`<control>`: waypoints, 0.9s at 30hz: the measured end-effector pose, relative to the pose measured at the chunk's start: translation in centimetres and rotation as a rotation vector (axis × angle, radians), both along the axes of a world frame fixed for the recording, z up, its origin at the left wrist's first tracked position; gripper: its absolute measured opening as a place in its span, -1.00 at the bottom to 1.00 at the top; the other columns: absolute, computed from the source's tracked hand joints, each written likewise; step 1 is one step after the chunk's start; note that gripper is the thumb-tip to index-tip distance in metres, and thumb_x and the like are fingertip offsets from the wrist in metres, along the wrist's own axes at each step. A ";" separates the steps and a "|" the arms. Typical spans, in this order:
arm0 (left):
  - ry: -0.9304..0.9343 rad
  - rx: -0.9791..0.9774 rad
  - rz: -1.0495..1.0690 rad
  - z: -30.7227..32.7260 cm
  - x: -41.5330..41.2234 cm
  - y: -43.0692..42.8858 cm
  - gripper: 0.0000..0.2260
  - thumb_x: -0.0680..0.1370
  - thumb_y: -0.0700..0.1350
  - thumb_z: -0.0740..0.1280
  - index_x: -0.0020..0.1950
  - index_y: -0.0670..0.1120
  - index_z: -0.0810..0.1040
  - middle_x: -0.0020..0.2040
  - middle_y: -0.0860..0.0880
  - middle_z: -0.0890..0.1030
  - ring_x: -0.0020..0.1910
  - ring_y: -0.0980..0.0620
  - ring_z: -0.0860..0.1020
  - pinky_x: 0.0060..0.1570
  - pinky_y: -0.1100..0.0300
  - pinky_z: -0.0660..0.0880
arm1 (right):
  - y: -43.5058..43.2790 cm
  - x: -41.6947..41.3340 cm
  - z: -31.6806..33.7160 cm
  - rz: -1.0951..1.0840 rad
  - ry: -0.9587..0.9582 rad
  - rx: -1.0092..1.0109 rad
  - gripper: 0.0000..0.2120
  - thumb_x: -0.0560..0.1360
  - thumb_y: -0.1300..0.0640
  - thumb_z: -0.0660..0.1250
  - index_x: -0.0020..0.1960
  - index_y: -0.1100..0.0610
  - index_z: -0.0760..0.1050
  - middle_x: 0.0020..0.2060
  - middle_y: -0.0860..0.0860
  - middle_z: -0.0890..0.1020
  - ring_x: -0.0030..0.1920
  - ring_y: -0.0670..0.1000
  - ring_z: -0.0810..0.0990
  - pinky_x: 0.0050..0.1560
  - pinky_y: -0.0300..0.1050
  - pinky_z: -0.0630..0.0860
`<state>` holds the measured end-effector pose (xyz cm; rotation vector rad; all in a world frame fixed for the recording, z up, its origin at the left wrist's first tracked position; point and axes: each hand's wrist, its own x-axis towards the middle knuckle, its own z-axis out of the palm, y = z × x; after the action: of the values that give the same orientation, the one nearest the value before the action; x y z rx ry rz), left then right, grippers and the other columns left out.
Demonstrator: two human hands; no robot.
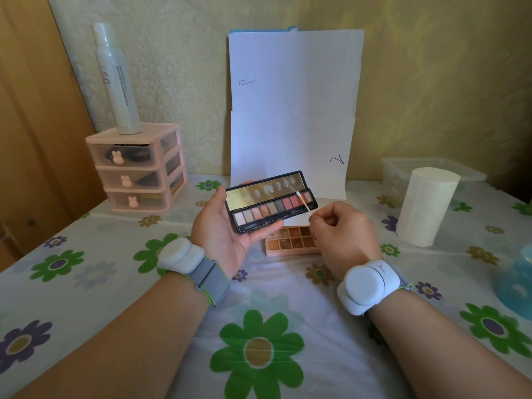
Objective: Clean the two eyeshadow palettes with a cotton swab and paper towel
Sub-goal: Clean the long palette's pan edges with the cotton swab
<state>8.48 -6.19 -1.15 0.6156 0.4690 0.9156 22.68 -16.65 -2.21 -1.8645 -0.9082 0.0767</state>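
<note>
My left hand [221, 226] holds an open black eyeshadow palette [267, 208] above the table, its mirrored lid tilted up and a row of pink and brown pans facing me. My right hand [342, 228] pinches a cotton swab [303, 203] whose white tip touches the pans at the palette's right end. A second, peach-coloured palette [293, 240] with brown pans lies open on the table under my hands, partly hidden by them. A white paper towel roll [423, 205] stands upright at the right.
A pink three-drawer organiser [138, 171] with a tall white spray bottle [115, 79] on top stands back left. White paper sheets [293, 105] lean on the wall. A clear plastic box [397, 171] sits behind the roll; a blue object [518, 283] is at the right edge. Flowered tablecloth [259, 341].
</note>
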 end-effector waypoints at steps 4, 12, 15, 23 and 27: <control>-0.001 -0.001 -0.006 0.1 -0.1 0.1 -0.54 0.71 0.11 0.13 0.40 -0.20 0.51 0.19 -0.26 0.68 0.04 -0.36 0.69 -0.25 -0.28 0.65 | 0.3 -0.6 -0.2 0.042 -0.011 0.009 -0.90 0.50 0.08 0.33 -0.18 0.01 0.58 -0.35 -0.08 0.63 -0.25 -0.09 0.57 -0.28 -0.24 0.44; -0.007 -0.004 0.002 0.0 -0.1 0.0 -0.56 0.71 0.10 0.13 0.37 -0.19 0.53 0.12 -0.25 0.71 0.00 -0.35 0.70 -0.25 -0.30 0.65 | 0.0 0.1 0.1 -0.009 0.008 0.016 -0.90 0.50 0.09 0.31 -0.17 0.00 0.58 -0.32 -0.09 0.64 -0.23 -0.07 0.59 -0.23 -0.15 0.52; -0.004 -0.003 0.004 0.0 0.0 0.1 -0.56 0.71 0.10 0.13 0.38 -0.19 0.53 0.15 -0.25 0.70 0.05 -0.36 0.68 -0.23 -0.30 0.65 | 0.0 -0.3 0.0 0.025 0.011 0.012 -0.91 0.51 0.08 0.32 -0.16 0.01 0.58 -0.32 -0.09 0.63 -0.24 -0.08 0.58 -0.23 -0.16 0.52; -0.008 -0.016 0.002 0.0 0.0 0.1 -0.55 0.71 0.11 0.12 0.41 -0.18 0.51 0.20 -0.26 0.68 0.04 -0.36 0.69 -0.25 -0.29 0.65 | 0.0 0.4 0.1 -0.022 0.019 0.013 -0.90 0.51 0.09 0.31 -0.16 0.01 0.58 -0.32 -0.08 0.63 -0.23 -0.06 0.58 -0.29 -0.20 0.47; -0.006 -0.015 0.002 0.0 0.0 0.2 -0.55 0.72 0.11 0.11 0.36 -0.18 0.55 0.17 -0.26 0.69 0.04 -0.35 0.69 -0.25 -0.29 0.65 | 0.0 0.1 0.0 0.000 0.012 0.013 -0.90 0.51 0.08 0.31 -0.16 0.00 0.58 -0.32 -0.09 0.63 -0.24 -0.07 0.58 -0.27 -0.18 0.48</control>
<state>8.49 -6.03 -1.12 0.5986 0.4703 0.9151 22.81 -16.67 -2.23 -1.8500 -0.8985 0.0817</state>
